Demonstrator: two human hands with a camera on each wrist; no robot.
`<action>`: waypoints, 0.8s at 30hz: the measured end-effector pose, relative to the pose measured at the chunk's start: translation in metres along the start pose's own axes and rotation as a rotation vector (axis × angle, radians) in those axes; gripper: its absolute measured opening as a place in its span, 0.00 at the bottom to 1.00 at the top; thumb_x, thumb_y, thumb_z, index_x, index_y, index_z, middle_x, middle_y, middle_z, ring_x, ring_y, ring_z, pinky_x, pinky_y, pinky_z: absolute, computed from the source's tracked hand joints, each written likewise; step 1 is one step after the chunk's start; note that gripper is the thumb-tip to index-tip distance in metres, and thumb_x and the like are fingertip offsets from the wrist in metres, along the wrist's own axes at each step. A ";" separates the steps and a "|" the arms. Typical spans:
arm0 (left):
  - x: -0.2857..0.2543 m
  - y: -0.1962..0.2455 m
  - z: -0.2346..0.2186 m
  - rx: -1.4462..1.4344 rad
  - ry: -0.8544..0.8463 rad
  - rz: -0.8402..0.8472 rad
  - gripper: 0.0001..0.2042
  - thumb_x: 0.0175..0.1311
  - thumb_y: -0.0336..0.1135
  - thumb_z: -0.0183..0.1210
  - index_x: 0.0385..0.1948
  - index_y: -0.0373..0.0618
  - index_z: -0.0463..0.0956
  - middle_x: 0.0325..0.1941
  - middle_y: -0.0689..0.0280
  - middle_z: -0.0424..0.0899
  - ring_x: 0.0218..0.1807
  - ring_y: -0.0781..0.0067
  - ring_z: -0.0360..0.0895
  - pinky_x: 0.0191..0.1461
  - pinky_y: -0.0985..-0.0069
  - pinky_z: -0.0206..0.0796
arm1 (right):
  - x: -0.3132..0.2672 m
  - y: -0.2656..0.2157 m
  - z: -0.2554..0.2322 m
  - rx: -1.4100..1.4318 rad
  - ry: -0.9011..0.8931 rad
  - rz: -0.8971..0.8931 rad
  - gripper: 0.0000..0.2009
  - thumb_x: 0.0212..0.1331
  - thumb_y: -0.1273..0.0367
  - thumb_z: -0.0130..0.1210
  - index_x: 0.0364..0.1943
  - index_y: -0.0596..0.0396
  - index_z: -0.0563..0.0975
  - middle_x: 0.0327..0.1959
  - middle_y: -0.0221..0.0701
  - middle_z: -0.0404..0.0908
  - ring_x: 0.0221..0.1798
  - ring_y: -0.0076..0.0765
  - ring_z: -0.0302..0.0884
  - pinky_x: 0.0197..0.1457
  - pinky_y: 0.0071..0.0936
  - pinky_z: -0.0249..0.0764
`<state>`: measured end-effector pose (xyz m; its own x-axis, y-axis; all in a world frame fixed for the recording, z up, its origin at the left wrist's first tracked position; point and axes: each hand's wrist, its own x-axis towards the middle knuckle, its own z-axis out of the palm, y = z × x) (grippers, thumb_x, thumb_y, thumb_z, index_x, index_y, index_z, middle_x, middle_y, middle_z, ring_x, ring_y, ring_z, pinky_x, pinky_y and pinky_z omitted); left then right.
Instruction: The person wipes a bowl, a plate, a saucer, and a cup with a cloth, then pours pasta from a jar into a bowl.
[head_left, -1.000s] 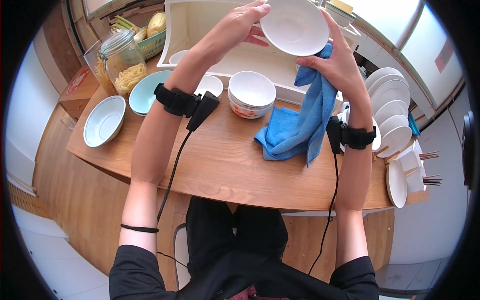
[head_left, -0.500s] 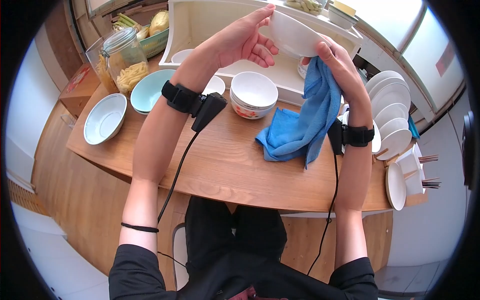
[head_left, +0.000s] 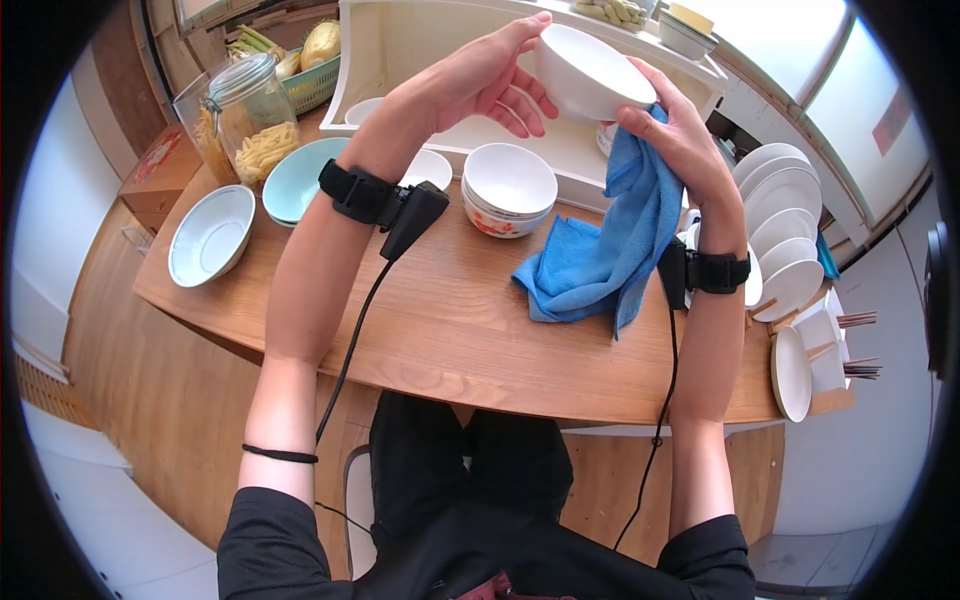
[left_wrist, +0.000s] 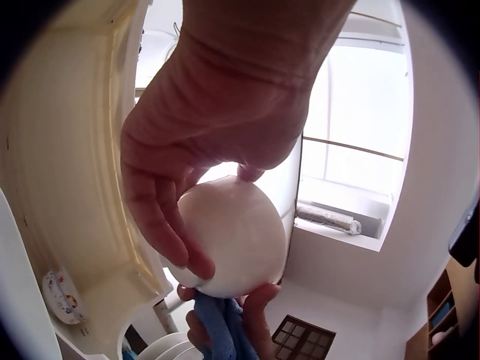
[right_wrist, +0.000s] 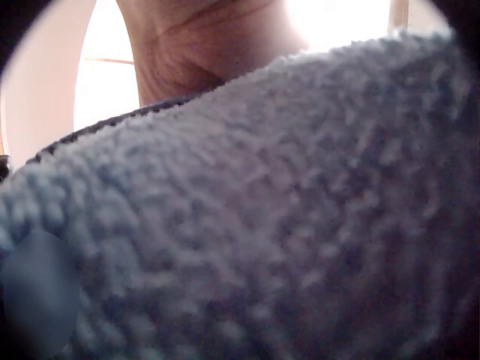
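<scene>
A white bowl [head_left: 590,75] is held up above the table, tilted, its inside partly showing in the head view. My right hand [head_left: 685,140] grips its right side, thumb on the outside, with a blue cloth [head_left: 640,210] hanging from the same hand down to the tabletop. My left hand [head_left: 480,80] has its thumb tip at the bowl's left rim, the fingers spread and loosely bent beneath. In the left wrist view the bowl's underside [left_wrist: 236,236] shows between both hands. The cloth [right_wrist: 262,210] fills most of the right wrist view.
Stacked bowls [head_left: 508,185] stand mid-table before a cream shelf [head_left: 400,45]. At left are a light blue bowl [head_left: 300,180], a white bowl [head_left: 212,240] and a pasta jar [head_left: 255,130]. Plates [head_left: 785,195] stand in a rack at right, near chopsticks [head_left: 860,368].
The bowl has come slightly down and tipped, its inside turned away and then partly back into view. My left fingers have spread below its rim; the cloth still hangs from my right hand.
</scene>
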<state>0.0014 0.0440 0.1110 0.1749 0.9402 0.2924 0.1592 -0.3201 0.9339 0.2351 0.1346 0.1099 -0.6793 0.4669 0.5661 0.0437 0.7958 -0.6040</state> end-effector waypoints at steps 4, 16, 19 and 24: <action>-0.003 0.002 -0.004 0.112 0.012 -0.008 0.38 0.68 0.66 0.37 0.57 0.32 0.61 0.32 0.51 0.82 0.26 0.71 0.84 0.32 0.79 0.80 | 0.001 -0.005 0.003 -0.109 0.047 -0.062 0.50 0.41 0.47 0.72 0.67 0.59 0.62 0.54 0.43 0.76 0.55 0.41 0.76 0.59 0.33 0.72; -0.005 -0.002 -0.013 0.179 0.078 -0.188 0.20 0.71 0.48 0.42 0.45 0.35 0.69 0.27 0.53 0.82 0.21 0.72 0.80 0.30 0.76 0.77 | -0.004 -0.010 -0.021 -0.207 0.004 0.014 0.36 0.53 0.56 0.67 0.65 0.55 0.66 0.41 0.36 0.84 0.45 0.30 0.81 0.50 0.26 0.76; -0.005 -0.008 -0.021 0.260 0.018 -0.243 0.18 0.70 0.47 0.41 0.42 0.39 0.69 0.25 0.55 0.82 0.19 0.74 0.78 0.27 0.78 0.74 | -0.009 -0.012 -0.048 -0.245 0.160 -0.017 0.30 0.57 0.55 0.63 0.61 0.54 0.71 0.40 0.35 0.85 0.43 0.26 0.80 0.45 0.23 0.76; -0.002 -0.021 -0.022 0.379 -0.037 -0.328 0.15 0.67 0.45 0.43 0.37 0.42 0.70 0.20 0.60 0.80 0.13 0.79 0.70 0.18 0.81 0.65 | -0.021 -0.010 -0.088 -0.194 0.466 0.048 0.26 0.57 0.55 0.62 0.57 0.52 0.75 0.39 0.32 0.85 0.40 0.25 0.80 0.42 0.21 0.77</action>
<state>-0.0233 0.0514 0.0958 0.0898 0.9958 -0.0175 0.5524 -0.0351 0.8328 0.3132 0.1509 0.1537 -0.2756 0.5924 0.7571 0.2321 0.8053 -0.5456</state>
